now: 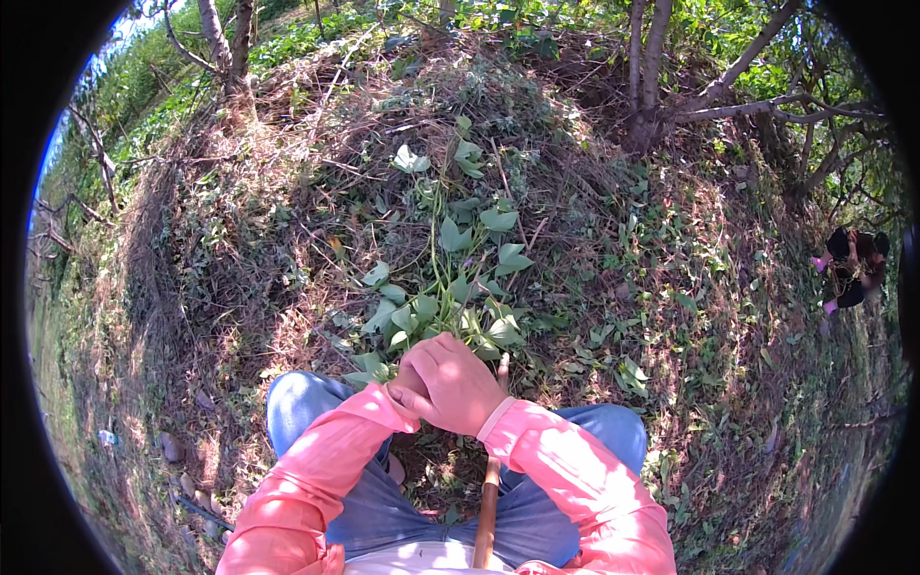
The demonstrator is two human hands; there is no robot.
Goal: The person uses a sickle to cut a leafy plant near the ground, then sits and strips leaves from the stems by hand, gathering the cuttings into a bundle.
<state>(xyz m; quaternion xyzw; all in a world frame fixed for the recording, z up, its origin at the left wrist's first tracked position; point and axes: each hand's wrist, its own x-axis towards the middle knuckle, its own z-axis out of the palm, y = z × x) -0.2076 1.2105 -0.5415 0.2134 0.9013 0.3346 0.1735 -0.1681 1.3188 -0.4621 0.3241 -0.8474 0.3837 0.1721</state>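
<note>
My right hand lies over my left hand, with its thumb by the left pink sleeve cuff. Most of the left hand is hidden, and the fingertips of both are out of sight. Just beyond them a leafy green vine spreads over the ground, its stems running down to the hands. Whether the fingers grip any stem cannot be seen. A wooden handle rises between my knees and passes beneath my right wrist; its far tip shows beside the leaves.
Behind the vine rises a mound of dry grass and cut weeds. Tree trunks stand at the back left and back right. Stones and a dark rod lie at left. Another person is far right.
</note>
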